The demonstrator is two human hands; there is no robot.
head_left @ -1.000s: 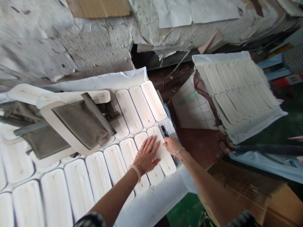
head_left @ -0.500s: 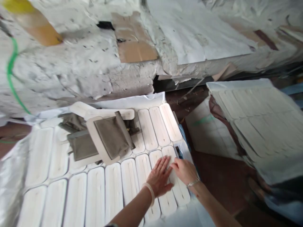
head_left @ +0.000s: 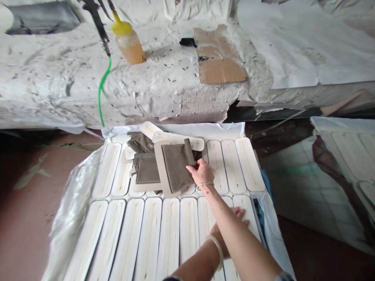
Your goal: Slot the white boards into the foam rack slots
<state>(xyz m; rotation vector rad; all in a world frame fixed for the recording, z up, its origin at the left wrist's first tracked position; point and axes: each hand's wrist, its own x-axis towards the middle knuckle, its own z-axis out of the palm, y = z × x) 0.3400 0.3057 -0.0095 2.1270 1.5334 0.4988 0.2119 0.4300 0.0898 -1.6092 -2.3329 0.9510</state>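
Here, right hand (head_left: 201,171) is reaching forward, its grip pinching the near right edge of a grey pouch (head_left: 176,167) that is lying on a white card (head_left: 160,171).

- Pouch: lying just left of the grip and touching the fingers; its long axis is running away from the person, tilting slightly left at the far end. A darker grey strip (head_left: 189,152) is running along its right side, directly ahead of the fingertips.
- Second pouch (head_left: 147,170): lying further left of the grip, partly under the card. A third grey piece (head_left: 141,142) is sitting beyond it, left and ahead.
- White pads (head_left: 233,166): long rounded pieces lying in two rows on a plastic sheet (head_left: 70,207), long axes pointing away from the person; the nearest ones are lying just right of the grip.
- Left hand (head_left: 231,222): resting flat and spread on the near row of pads, behind the right grip and partly hidden under the right forearm; holding nothing that can be seen.
- Nearer hand to the pouch: the right.
- Desk (head_left: 164,89): lying ahead of the grip, covered in crusted white paper, carrying a yellow-capped bottle (head_left: 129,43), a cardboard piece (head_left: 219,58) and a green hose (head_left: 101,89).
- Writing, brands, labels: none readable anywhere.
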